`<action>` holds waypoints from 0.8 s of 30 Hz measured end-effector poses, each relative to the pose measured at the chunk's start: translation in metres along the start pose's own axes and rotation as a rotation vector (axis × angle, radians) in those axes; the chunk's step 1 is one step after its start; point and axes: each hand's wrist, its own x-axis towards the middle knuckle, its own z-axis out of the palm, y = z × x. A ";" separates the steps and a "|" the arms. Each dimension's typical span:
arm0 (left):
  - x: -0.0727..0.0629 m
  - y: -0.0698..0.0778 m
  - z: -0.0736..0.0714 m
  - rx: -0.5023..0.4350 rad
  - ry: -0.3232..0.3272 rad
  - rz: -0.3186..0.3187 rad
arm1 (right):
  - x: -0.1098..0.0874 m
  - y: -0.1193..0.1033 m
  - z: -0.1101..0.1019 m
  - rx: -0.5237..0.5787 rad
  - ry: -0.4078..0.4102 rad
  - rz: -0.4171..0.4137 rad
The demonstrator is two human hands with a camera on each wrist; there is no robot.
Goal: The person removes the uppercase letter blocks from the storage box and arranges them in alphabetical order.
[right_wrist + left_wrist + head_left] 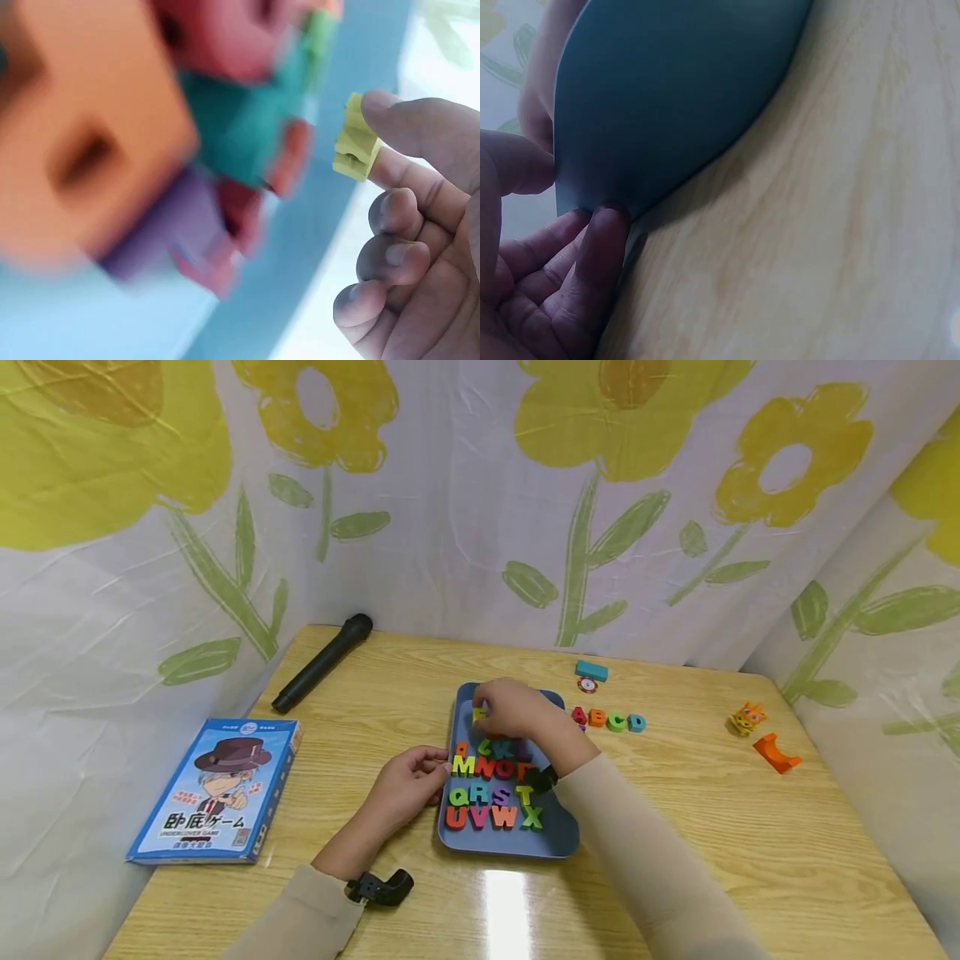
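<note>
Yellow letter point(355, 142) pinched in my right hand point(513, 708), left hand point(408, 781) holding the blue tray point(498, 841) by its edge, I might bump the T point(524, 791) crooked if my black wrist strap point(543, 779) drags low.

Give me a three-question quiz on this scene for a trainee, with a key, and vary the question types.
1. Which hand pinches the yellow letter?
2. True or false: in the head view, the mic lies left of the tray.
3. Fill in: in the head view, the row just right of the tray reads A, B, ___, D.

Key:
1. The right hand.
2. True.
3. C.
</note>
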 end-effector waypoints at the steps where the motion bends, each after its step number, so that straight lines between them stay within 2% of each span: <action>1: 0.000 0.000 0.001 0.001 -0.001 0.002 | -0.004 0.002 -0.006 0.009 0.019 -0.009; 5: 0.000 0.001 0.001 0.013 0.003 0.006 | -0.022 0.016 -0.030 0.031 0.095 -0.014; 9: -0.001 0.001 0.001 0.025 0.005 0.002 | -0.045 0.038 -0.048 0.052 0.147 0.039; 12: -0.001 0.002 0.001 0.033 0.009 -0.002 | -0.062 0.059 -0.054 0.052 0.175 0.080; 19: -0.001 0.002 0.001 0.031 0.006 -0.005 | -0.096 0.110 -0.043 0.044 0.143 0.167; 24: -0.001 0.002 0.002 0.033 0.010 -0.003 | -0.112 0.130 -0.028 0.061 0.125 0.199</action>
